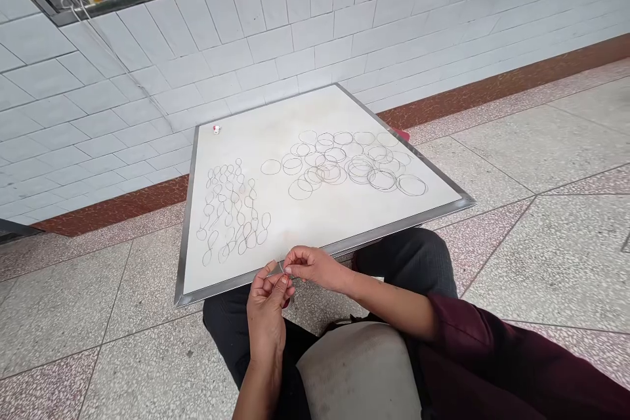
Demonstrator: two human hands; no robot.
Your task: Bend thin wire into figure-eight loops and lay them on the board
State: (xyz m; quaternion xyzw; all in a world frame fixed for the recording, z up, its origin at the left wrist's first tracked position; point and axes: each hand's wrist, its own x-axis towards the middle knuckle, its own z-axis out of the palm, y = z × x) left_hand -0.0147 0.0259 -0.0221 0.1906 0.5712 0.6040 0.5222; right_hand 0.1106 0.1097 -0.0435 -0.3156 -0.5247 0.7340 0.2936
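My left hand (266, 307) and my right hand (315, 268) meet just over the front metal edge of a white board (305, 223) lying across my lap. Their fingertips pinch a small thin wire loop (282, 267) between them. Beyond my hands, two groups of wire rings lie flat on the board: narrow, small loops (231, 210) at the left and larger round rings (344, 164) at the right. Some rings overlap. A tiny red and white object (216, 129) sits near the far left corner.
A white tiled wall (275, 33) with a brown base strip runs behind the board, below a barred window. Speckled stone floor tiles (541, 262) surround me. My dark trousers show under the board, and a grey seat or cushion (359, 374) lies below my right arm.
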